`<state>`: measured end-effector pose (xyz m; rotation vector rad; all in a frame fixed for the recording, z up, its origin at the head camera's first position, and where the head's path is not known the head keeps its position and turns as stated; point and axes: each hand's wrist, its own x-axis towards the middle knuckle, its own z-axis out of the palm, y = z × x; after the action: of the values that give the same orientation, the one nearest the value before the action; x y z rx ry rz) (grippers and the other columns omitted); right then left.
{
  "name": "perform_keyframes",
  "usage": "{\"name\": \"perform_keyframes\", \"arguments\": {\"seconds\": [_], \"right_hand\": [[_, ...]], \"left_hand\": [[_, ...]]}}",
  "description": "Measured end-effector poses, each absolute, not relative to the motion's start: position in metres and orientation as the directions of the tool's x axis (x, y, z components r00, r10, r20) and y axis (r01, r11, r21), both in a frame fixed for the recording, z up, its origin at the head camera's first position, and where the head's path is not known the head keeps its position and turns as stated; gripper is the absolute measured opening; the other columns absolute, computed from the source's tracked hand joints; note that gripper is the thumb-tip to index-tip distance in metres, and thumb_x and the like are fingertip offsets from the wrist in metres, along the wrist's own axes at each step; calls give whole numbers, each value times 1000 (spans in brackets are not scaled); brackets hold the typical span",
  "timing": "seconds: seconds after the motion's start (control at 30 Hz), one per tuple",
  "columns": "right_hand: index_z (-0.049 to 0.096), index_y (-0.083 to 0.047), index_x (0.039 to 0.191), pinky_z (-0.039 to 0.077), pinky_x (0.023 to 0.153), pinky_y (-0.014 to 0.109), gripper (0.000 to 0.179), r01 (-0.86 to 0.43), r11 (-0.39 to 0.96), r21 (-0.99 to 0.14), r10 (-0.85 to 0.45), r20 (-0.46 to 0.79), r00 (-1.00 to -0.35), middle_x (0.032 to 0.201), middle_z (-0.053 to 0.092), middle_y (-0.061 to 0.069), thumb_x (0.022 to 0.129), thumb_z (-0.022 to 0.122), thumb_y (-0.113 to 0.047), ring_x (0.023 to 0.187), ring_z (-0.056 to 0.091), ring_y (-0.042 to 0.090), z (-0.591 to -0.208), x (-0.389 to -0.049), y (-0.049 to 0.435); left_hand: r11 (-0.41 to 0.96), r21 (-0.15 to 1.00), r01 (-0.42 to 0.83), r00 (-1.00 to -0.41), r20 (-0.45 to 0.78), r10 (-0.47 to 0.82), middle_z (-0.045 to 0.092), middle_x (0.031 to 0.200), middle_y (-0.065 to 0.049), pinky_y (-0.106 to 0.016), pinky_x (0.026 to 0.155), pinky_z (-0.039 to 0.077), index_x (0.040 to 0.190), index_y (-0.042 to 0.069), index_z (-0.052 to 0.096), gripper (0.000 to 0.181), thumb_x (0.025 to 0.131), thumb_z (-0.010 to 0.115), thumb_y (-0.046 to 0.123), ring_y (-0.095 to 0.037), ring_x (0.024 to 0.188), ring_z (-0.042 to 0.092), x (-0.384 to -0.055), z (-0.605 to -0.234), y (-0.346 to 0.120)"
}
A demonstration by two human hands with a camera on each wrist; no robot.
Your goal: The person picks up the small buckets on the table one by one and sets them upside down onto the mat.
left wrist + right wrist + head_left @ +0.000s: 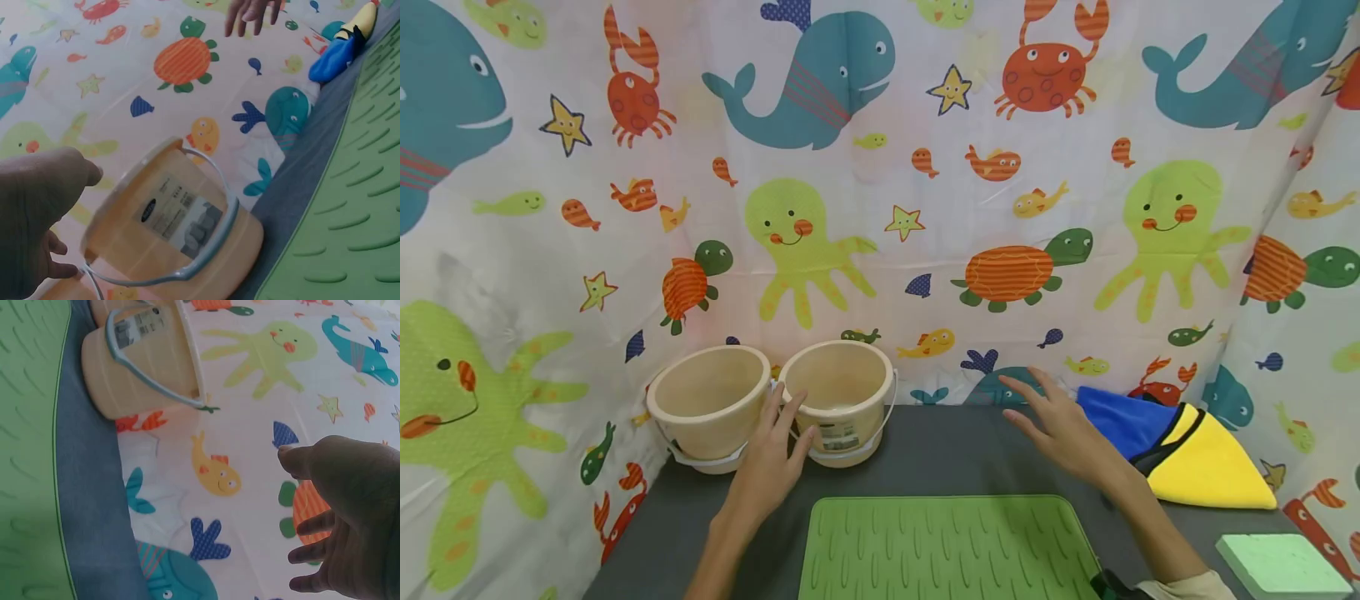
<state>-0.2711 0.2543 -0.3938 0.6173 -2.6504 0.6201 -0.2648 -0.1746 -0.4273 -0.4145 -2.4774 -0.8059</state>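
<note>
Two cream buckets stand side by side at the back left of the dark table. My left hand (772, 454) is in front of the gap between the left bucket (711, 412) and the right bucket (837, 400), fingers spread and relaxed; whether it touches either one I cannot tell. In the left wrist view the labelled bucket (169, 219) with its grey handle lies just beyond the thumb. My right hand (1063, 429) hovers over the back of the table, fingers apart and holding nothing. The right wrist view shows that hand (350, 519) well away from the buckets.
A green ribbed mat (940, 550) lies at the front middle of the table (925, 442). A blue and yellow cloth (1195, 467) sits at the right, behind a pale green block (1283, 567). A sea-animal curtain (880, 208) hangs along the back and sides.
</note>
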Motion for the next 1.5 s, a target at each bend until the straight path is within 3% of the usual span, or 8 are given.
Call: {"name": "perform_keyframes", "arguments": {"seconds": [0.23,0.43,0.67,0.8,1.0,1.17,1.3,1.5], "right_hand": [[42,-21,160,41,103,79,53,-492,770,-407,-352,372,-859,169,24,29,111,51,-38,146,36,61,-390,-280,235],[42,-18,160,42,108,75,53,-529,711,-463,-388,369,-845,167,30,26,111,52,-35,151,36,54,-391,-293,212],[44,-15,158,47,109,66,53,-551,589,-592,-429,349,-833,162,44,19,110,55,-33,146,47,44,-398,-315,173],[42,-14,159,53,106,61,52,-498,502,-707,-434,292,-852,163,44,17,111,53,-31,138,56,44,-404,-331,149],[35,-12,163,49,111,61,56,-332,455,-826,-311,201,-929,167,37,22,112,48,-32,146,47,48,-414,-351,123],[27,-8,165,45,115,62,61,-292,406,-866,-246,204,-948,161,42,28,113,46,-33,147,45,50,-410,-357,112],[26,-13,166,48,112,60,62,-268,433,-861,-213,192,-958,158,44,31,112,47,-36,145,49,49,-403,-360,108],[32,-5,163,53,106,56,62,-186,501,-845,-153,125,-980,156,48,31,111,49,-33,139,54,47,-403,-363,110]], "left_hand": [[775,540,328,-883,466,49,26,170,-26,-67,114,42,161,10,40,59,110,54,36,-48,154,35,-275,-429,-175],[786,560,264,-913,407,16,27,170,-27,-65,117,40,162,6,36,62,111,51,38,-48,153,36,-283,-422,-174],[815,538,218,-932,363,10,28,170,-27,-65,113,44,152,4,54,54,109,55,37,-49,153,35,-289,-425,-169],[817,531,225,-916,401,-9,37,165,-27,-63,110,48,139,4,65,47,106,62,37,-49,148,44,-287,-422,-168],[830,479,286,-897,438,56,51,155,-28,-61,106,51,123,6,74,39,101,69,37,-49,140,54,-288,-416,-159],[792,516,328,-910,397,118,54,152,-28,-64,111,47,133,6,71,42,102,67,34,-50,141,52,-292,-407,-151],[778,556,294,-912,407,54,60,146,-26,-62,117,41,144,5,62,47,104,64,30,-48,140,52,-301,-398,-159],[793,541,280,-922,381,66,55,149,-32,-60,121,37,151,-10,46,59,107,57,27,-48,143,49,-324,-388,-168]]}}
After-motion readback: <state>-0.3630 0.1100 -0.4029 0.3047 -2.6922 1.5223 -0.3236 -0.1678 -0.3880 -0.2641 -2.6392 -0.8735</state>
